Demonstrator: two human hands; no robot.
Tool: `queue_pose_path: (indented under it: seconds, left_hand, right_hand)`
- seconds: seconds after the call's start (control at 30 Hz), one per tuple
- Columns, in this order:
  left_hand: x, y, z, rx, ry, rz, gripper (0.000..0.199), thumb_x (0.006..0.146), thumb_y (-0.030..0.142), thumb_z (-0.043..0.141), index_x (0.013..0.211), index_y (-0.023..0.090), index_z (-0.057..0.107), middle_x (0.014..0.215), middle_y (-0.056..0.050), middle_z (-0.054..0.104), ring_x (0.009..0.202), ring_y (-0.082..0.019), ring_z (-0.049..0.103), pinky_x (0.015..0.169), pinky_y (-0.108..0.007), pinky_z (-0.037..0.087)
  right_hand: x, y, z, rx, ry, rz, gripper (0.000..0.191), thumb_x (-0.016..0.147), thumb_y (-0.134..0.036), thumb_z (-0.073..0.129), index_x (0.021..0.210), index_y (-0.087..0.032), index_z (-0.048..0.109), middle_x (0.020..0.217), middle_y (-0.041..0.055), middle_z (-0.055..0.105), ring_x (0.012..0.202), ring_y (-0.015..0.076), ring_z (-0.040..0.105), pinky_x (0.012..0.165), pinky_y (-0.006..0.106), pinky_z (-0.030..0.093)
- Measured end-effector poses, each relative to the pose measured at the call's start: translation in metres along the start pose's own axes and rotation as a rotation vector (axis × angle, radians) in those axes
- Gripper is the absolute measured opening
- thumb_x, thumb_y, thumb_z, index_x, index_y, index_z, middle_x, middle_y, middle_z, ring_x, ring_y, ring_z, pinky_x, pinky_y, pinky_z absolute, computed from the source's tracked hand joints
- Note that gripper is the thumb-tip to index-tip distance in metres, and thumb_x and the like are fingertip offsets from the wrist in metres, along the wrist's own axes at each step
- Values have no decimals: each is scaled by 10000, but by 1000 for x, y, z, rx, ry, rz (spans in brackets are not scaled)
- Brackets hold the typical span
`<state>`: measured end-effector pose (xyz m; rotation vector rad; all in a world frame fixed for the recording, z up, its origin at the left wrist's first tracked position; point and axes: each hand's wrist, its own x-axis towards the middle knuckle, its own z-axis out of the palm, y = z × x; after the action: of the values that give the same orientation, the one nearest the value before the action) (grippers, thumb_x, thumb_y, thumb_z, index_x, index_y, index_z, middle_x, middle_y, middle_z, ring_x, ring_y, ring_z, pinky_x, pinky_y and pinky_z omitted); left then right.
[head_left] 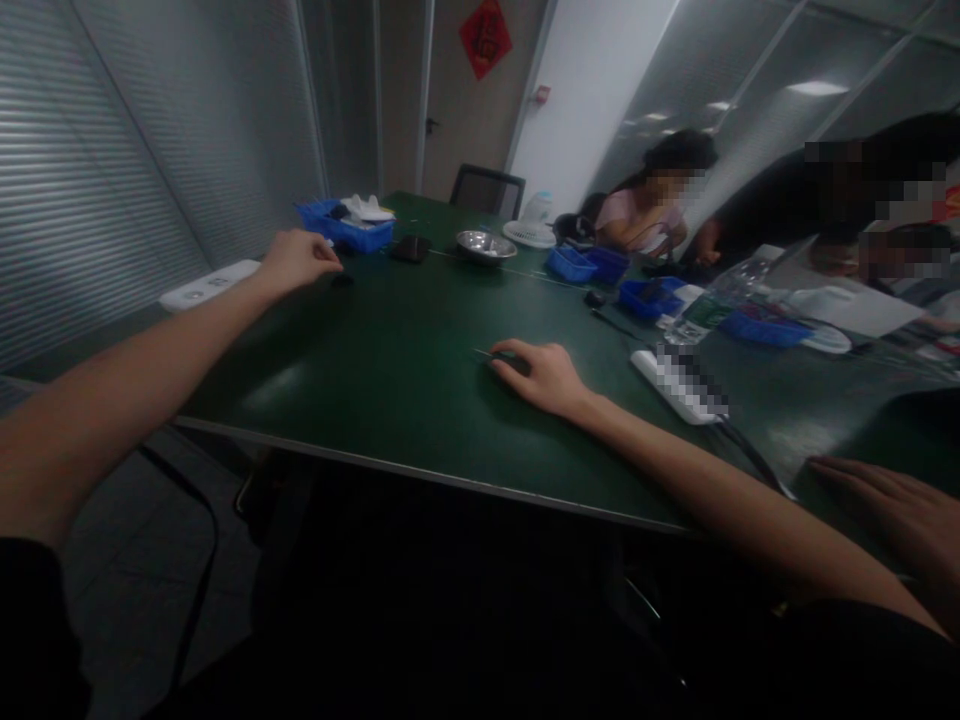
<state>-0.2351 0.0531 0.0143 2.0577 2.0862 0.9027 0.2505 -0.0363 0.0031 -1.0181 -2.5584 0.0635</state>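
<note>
My left hand (296,260) hovers above the far left of the green table, its fingers pinched together. What it holds, if anything, is too small to make out. A small dark object (342,280) lies just under its fingertips, and a blue basket (367,238) with white and dark items stands behind it. My right hand (544,375) rests low over the middle of the table, thumb and forefinger closed on a thin, pale, needle-like piece (481,352) that points left.
A black phone (411,249), a metal bowl (486,247), a white power strip (679,388), a plastic bottle (705,310) and several blue baskets stand on the table (390,400). People sit along the right. Another person's hand (892,500) lies at the lower right.
</note>
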Motion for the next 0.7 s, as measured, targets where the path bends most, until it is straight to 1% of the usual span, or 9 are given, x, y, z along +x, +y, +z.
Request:
queue_pose_path:
  seconds: [0.1, 0.2, 0.27, 0.37, 0.47, 0.6, 0.7]
  left_hand:
    - [-3, 9, 6, -61, 24, 11, 459, 787, 491, 872, 1027, 122, 742, 691, 122, 674, 738, -86, 482, 791, -264, 406]
    - [-3, 13, 11, -36, 47, 21, 340, 795, 371, 882, 969, 108, 756, 650, 96, 658, 758, -115, 493, 808, -282, 409]
    - [-2, 14, 14, -29, 48, 14, 282, 806, 320, 873, 947, 105, 760, 632, 89, 648, 755, -121, 492, 813, -285, 406]
    - [0, 14, 18, -46, 38, -12, 272, 821, 309, 860, 955, 96, 759, 617, 93, 645, 729, -111, 477, 814, -282, 405]
    - [0, 15, 23, -16, 10, -34, 264, 834, 306, 844, 974, 96, 763, 650, 85, 663, 726, -102, 482, 810, -285, 409]
    - [-3, 17, 26, 17, -8, -6, 257, 861, 320, 815, 1006, 111, 773, 754, 61, 700, 766, -99, 514, 849, -304, 421]
    - [-5, 17, 24, -8, -3, 1, 288, 846, 350, 832, 997, 112, 775, 749, 63, 698, 777, -97, 521, 887, -319, 426]
  right_hand:
    - [0, 1, 1, -6, -12, 9, 396, 1026, -498, 500, 1242, -235, 701, 722, 17, 676, 596, 159, 569, 620, 275, 367]
    - [0, 2, 1, -9, -15, 10, 397, 1025, -497, 501, 1249, -236, 700, 712, 15, 671, 593, 160, 573, 618, 276, 364]
    - [0, 2, 1, -7, -14, 6, 396, 1024, -496, 502, 1248, -236, 699, 713, 13, 670, 591, 158, 574, 622, 276, 368]
    - [0, 2, 0, 3, -17, -7, 398, 1029, -492, 495, 1252, -229, 695, 723, 13, 671, 595, 155, 576, 626, 275, 374]
    - [0, 1, 0, -5, -13, -1, 398, 1029, -493, 494, 1251, -230, 695, 711, 11, 667, 589, 156, 569, 621, 277, 371]
    - [0, 1, 0, -11, -23, 12, 403, 1026, -500, 495, 1254, -236, 696, 733, 18, 684, 602, 161, 575, 629, 281, 374]
    - [1, 1, 0, -13, -22, 13, 402, 1027, -503, 494, 1252, -238, 698, 726, 18, 681, 604, 164, 579, 626, 282, 373]
